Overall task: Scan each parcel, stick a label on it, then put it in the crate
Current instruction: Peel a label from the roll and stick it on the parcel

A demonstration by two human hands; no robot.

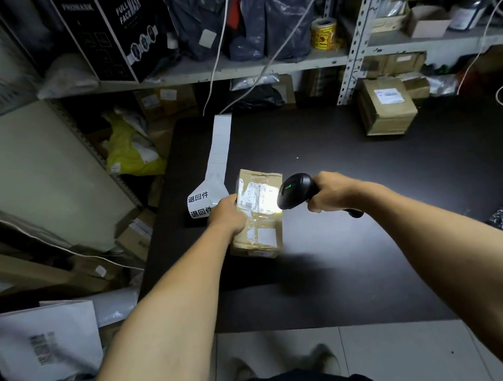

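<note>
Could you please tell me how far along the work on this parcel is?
Scanning is in hand: the right hand aims the lit scanner at the cardboard parcel, which the left hand steadies on the black table. Labelling is left: the label strip lies beside the parcel. Crating is left too; no crate is in view.

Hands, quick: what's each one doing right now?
Left hand: grips the taped brown cardboard parcel on the black table.
Right hand: curled round the black handheld barcode scanner, aimed at the parcel's label.
</note>
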